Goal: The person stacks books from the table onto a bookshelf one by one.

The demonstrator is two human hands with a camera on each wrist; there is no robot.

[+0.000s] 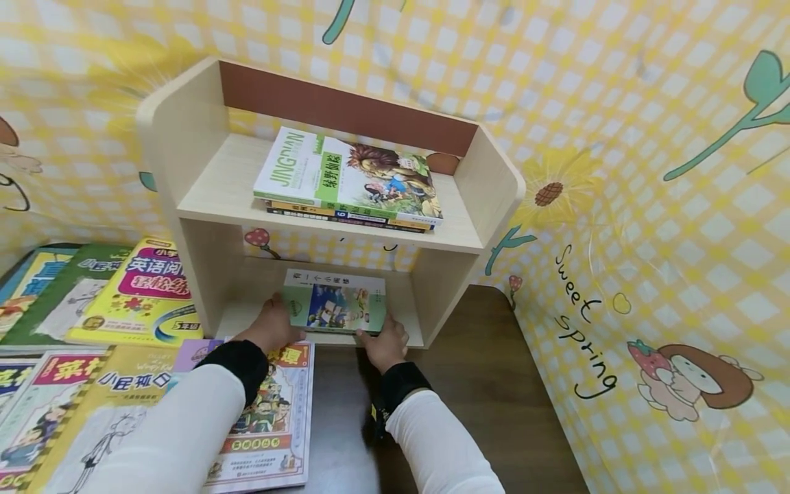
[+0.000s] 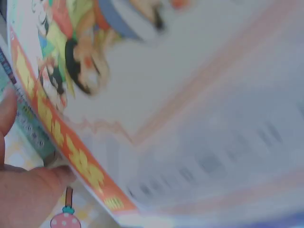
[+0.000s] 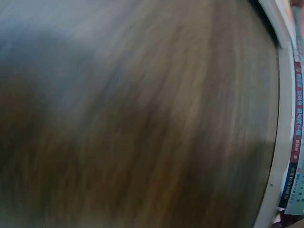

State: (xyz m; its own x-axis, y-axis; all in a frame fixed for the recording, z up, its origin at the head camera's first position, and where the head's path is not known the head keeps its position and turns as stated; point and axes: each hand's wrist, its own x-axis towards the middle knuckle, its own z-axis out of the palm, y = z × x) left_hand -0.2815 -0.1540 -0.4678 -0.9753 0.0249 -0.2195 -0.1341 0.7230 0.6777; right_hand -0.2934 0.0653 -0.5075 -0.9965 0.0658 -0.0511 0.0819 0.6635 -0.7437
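A green picture-covered book (image 1: 336, 307) lies flat on the lower shelf of a small wooden bookcase, near its front edge. Under it another spine shows in the right wrist view, a red and dark book spine (image 3: 297, 114). My left hand (image 1: 275, 326) holds the green book's left end, its thumb along the front. At the right front corner my right hand (image 1: 385, 341) grips the same book, thumb at the front edge and fingers curled by the side. In the left wrist view, the fingers (image 2: 35, 192) show close to the green spine (image 2: 35, 135).
On the bookcase's upper shelf (image 1: 206, 175) lies a stack of books (image 1: 352, 178). Several books, among them a yellow workbook (image 1: 138, 295), cover the table at left. A comic-style book (image 1: 271, 425) lies beneath my left forearm. Patterned cloth (image 1: 648, 206) hangs behind.
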